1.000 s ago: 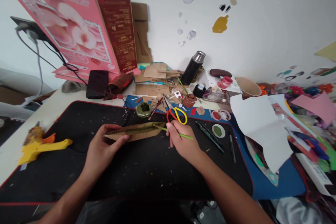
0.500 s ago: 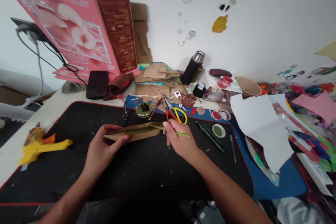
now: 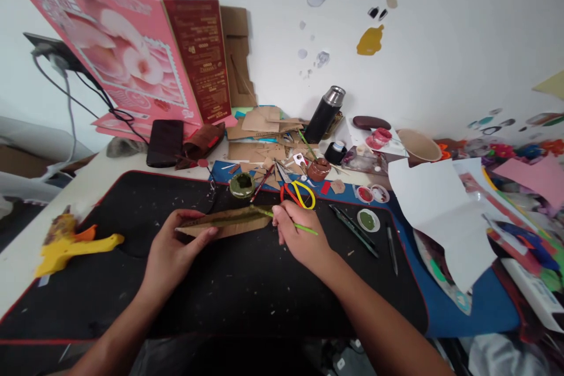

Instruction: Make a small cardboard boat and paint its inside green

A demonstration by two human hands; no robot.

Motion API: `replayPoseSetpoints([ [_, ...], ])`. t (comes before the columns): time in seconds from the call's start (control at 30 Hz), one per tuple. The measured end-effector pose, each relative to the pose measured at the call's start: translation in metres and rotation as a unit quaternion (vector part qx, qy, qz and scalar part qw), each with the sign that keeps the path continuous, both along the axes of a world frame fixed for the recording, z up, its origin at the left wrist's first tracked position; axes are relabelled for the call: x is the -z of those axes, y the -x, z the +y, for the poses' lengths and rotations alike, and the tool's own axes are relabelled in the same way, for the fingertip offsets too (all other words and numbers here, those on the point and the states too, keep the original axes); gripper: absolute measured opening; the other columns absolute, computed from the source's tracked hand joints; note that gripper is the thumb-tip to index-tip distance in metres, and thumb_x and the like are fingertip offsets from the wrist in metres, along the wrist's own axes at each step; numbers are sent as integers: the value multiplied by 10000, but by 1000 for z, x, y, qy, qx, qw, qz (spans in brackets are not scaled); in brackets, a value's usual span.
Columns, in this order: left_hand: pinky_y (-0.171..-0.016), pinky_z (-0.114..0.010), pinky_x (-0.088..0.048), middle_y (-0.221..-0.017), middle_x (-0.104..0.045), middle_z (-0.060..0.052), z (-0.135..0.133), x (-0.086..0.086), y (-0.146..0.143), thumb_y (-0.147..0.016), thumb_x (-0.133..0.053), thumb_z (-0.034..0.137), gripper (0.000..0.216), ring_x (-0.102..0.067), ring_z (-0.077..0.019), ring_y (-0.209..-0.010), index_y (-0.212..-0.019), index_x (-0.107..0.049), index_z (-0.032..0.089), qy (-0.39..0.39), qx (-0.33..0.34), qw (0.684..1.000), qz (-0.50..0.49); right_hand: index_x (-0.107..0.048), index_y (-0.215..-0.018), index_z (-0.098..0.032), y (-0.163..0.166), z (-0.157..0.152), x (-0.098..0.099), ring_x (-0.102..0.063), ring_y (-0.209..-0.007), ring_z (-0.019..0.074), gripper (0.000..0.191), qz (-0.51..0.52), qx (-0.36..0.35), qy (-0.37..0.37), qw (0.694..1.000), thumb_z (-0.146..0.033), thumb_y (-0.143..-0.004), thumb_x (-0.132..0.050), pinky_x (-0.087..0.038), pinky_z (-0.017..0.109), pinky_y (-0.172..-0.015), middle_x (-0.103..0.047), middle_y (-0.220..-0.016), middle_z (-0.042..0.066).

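A long pointed cardboard leaf [image 3: 229, 221], partly painted green, lies just above the black mat [image 3: 132, 282]. My left hand [image 3: 174, 249] grips its left end between thumb and fingers. My right hand [image 3: 299, 238] pinches a thin green paintbrush [image 3: 304, 227], its tip resting on the leaf's right part. A small pot of dark green paint [image 3: 241, 184] stands just behind the leaf.
Red and yellow scissors [image 3: 299, 194] lie behind my right hand. Paint lids [image 3: 367, 220], pens [image 3: 355, 228], a black flask [image 3: 324, 114], cardboard scraps [image 3: 259, 135] and white paper [image 3: 436, 205] crowd the back and right. A yellow glue gun [image 3: 73, 241] lies at the left, and a pink box [image 3: 118, 47] leans behind.
My right hand has slid a little to the left, drawing the brush tip further along the leaf. The left hand and the leaf have stayed put.
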State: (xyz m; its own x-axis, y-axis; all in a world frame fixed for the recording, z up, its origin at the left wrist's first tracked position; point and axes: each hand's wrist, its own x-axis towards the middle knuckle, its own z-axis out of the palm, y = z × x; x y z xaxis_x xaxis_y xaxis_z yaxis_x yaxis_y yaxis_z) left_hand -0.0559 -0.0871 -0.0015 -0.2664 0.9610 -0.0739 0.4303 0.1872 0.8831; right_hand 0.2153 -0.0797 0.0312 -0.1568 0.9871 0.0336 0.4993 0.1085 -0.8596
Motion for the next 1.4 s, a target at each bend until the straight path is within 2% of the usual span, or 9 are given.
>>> replayPoseSetpoints([
  [0.13,-624,-365,-550,-863,-768,-16,0,0,0,-650,-830,714,561,-696,-268,-688,-969,-679,278,-10,4,1000,-3,-612,-815,-256,-18,-2,5,-621,-474,151,432,13,30,5,999,-494,-1150,-480,-493,260,-618,-578,-495,-62],
  [0.23,-583,-358,-527,-810,-753,-6,0,1,0,-643,-835,727,580,-671,-260,-639,-979,-678,280,2,4,1000,-5,-605,-810,-257,-15,-4,6,-614,-461,148,453,26,37,16,999,-523,-1151,-469,-488,255,-594,-573,-491,-61],
  [0.43,-566,-345,-518,-808,-754,-5,0,0,0,-637,-827,729,573,-652,-246,-622,-957,-676,279,-7,1,1000,-6,-622,-819,-260,8,-3,0,-651,-517,153,416,-1,-23,5,1000,-472,-1147,-479,-496,253,-635,-601,-526,-54],
  [0.57,-593,-355,-536,-848,-757,-12,0,-1,-1,-639,-827,724,569,-665,-250,-647,-960,-684,276,-12,2,1000,-1,-614,-805,-264,-8,-2,0,-641,-500,159,442,-14,4,7,1000,-512,-1146,-482,-500,263,-637,-593,-507,-54],
  [0.7,-591,-361,-538,-870,-762,-16,0,1,-1,-641,-840,722,571,-676,-262,-665,-966,-681,280,-12,6,1000,-5,-606,-802,-258,-22,-3,4,-609,-450,150,486,17,37,25,999,-572,-1147,-469,-482,252,-574,-552,-481,-65],
  [0.83,-601,-356,-543,-868,-761,-13,0,1,0,-642,-854,707,563,-672,-255,-662,-963,-675,281,-14,8,1000,-11,-587,-798,-260,-5,-2,3,-600,-439,138,450,39,1,37,999,-520,-1148,-476,-473,241,-566,-557,-492,-70],
  [0.97,-626,-359,-558,-846,-757,-13,-1,-1,0,-653,-847,685,544,-689,-265,-689,-967,-675,276,-11,10,1000,-18,-583,-801,-268,8,-2,-5,-613,-464,143,397,-2,-45,24,999,-453,-1137,-479,-472,254,-609,-563,-502,-71],
  [1.2,-636,-363,-558,-895,-764,-17,-1,1,0,-641,-863,689,555,-693,-267,-710,-964,-682,275,-27,14,999,-11,-591,-784,-258,-19,0,-9,-607,-460,153,403,-37,-3,37,999,-435,-1131,-486,-468,270,-617,-567,-488,-64],
  [1.4,-654,-366,-577,-914,-778,-18,-2,4,1,-651,-867,643,514,-720,-279,-754,-961,-682,278,-39,20,999,-11,-549,-769,-262,4,3,-8,-576,-411,141,415,18,-18,47,999,-425,-1141,-469,-454,256,-566,-537,-470,-76],
])
